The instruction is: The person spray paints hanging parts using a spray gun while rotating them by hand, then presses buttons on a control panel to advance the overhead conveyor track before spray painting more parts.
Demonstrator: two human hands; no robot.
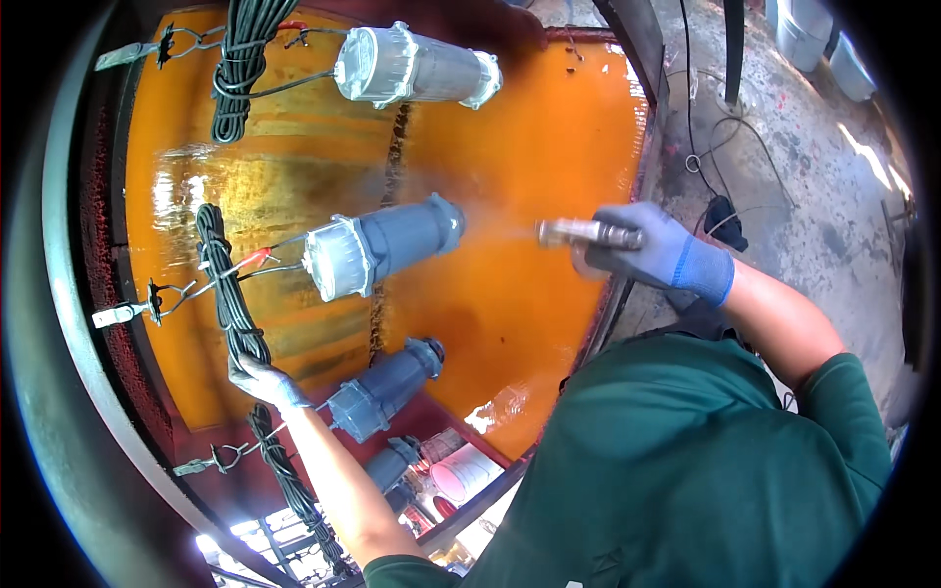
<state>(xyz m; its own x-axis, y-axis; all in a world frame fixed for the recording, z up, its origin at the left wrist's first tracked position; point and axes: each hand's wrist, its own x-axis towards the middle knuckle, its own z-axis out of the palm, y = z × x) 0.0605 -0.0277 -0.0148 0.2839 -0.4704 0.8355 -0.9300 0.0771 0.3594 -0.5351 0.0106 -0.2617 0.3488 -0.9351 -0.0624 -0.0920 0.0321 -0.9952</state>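
My right hand [667, 255], in a grey glove with a blue cuff, is closed around a metal spray gun [590, 233]. A pale mist runs left from its nozzle to the dark end of a cylindrical motor-like housing [402, 240]. That housing hangs sideways, grey on its right part and bare silver on its left. My gloved left hand [263, 380] grips the lower end of a coiled black cable [231, 294] attached to the housing. A red clip [257, 257] sits by the cable. My right fingers are partly hidden by the gun.
Above hangs a silver housing [421, 67] with its own cable coil [247, 59]; below is a grey one [384, 390]. Chains and hooks [162, 299] hold them along a curved metal rail [69, 265]. Behind stands an orange-coated panel [529, 333]. Buckets [804, 34] and a hose [691, 127] are at right.
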